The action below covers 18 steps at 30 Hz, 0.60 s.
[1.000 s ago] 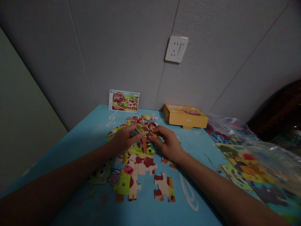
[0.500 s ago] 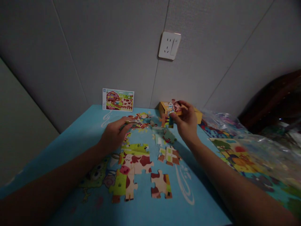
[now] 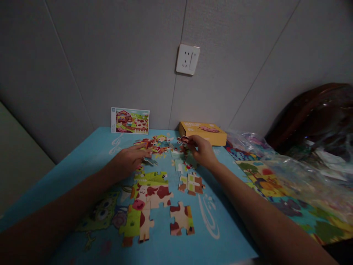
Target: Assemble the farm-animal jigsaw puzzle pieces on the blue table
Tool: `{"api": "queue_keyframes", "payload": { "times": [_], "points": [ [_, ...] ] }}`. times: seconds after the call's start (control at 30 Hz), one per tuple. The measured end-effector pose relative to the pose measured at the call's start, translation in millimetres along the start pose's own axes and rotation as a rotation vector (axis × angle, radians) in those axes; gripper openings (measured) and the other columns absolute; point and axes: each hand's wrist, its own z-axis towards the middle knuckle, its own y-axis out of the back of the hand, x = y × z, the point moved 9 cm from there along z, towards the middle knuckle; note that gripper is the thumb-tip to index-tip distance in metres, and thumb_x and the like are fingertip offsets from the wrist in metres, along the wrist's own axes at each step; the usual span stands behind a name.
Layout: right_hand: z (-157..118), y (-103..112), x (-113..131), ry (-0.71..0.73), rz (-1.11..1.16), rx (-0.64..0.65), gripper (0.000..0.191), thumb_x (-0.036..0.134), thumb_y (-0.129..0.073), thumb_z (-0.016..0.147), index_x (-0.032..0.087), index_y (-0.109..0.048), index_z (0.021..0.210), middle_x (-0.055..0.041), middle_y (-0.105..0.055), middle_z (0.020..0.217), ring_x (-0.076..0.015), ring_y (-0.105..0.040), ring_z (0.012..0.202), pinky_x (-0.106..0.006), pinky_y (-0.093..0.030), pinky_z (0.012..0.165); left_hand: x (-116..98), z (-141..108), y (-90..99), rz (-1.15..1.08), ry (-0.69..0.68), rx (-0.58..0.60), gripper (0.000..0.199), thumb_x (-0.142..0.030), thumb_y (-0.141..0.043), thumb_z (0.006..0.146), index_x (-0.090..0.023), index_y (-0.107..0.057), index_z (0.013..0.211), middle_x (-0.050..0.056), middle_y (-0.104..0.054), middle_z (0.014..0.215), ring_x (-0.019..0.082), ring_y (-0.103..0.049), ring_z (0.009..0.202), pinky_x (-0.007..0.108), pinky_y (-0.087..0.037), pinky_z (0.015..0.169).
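My left hand [image 3: 126,161] is over the left side of the loose puzzle pieces [image 3: 158,143], a dark teal puzzle piece [image 3: 150,161] gripped by its thumb and fingers. Across from it, my right hand [image 3: 203,150] pinches a puzzle piece [image 3: 184,139] low among other pieces in front of the box; its fingers partly hide them. Nearer to me lies a joined cow section [image 3: 157,195]. To its right are a separate brown-and-white cow piece [image 3: 182,219] and a small joined section with a pale fence-like shape [image 3: 191,184].
A picture card [image 3: 130,120] of a farm leans on the wall, left of a yellow box [image 3: 203,133]. The blue tablecloth [image 3: 93,165] has printed cartoon figures. Plastic bags [image 3: 292,173] and another colourful picture [image 3: 264,180] lie on the right; a socket [image 3: 188,59] is on the wall.
My right hand has lowered its pieces from in front of the box to the loose pieces and moved left. My left hand has shifted slightly, tilting its piece down. The view has turned slightly right.
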Motion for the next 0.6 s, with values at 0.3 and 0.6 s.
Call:
{"api": "queue_keyframes", "payload": {
  "times": [0.3, 0.6],
  "points": [
    [1.5, 16.9, -19.8, -0.138, 0.114, -0.161, 0.046, 0.017, -0.051, 0.076, 0.017, -0.061, 0.121, -0.004, -0.066, 0.081, -0.0185, -0.062, 0.072, -0.03, -0.049, 0.068, 4.2, -1.0, -1.6, -0.042, 0.271, 0.008, 0.033, -0.039, -0.037, 0.09, -0.021, -0.051, 0.067, 0.001, -0.06, 0.06, 0.018, -0.057, 0.061, 0.026, -0.042, 0.058],
    [2.5, 17.6, -52.1, -0.364, -0.025, 0.155, 0.04, 0.011, -0.046, 0.073, 0.013, -0.069, 0.106, -0.0051, -0.066, 0.06, -0.0164, -0.059, 0.047, -0.026, -0.045, 0.048, 2.4, 4.1, 19.1, 0.012, 0.217, -0.158, 0.037, -0.044, -0.042, 0.088, -0.02, -0.051, 0.062, 0.003, -0.059, 0.068, 0.019, -0.053, 0.073, 0.029, -0.04, 0.071]
  ]
}}
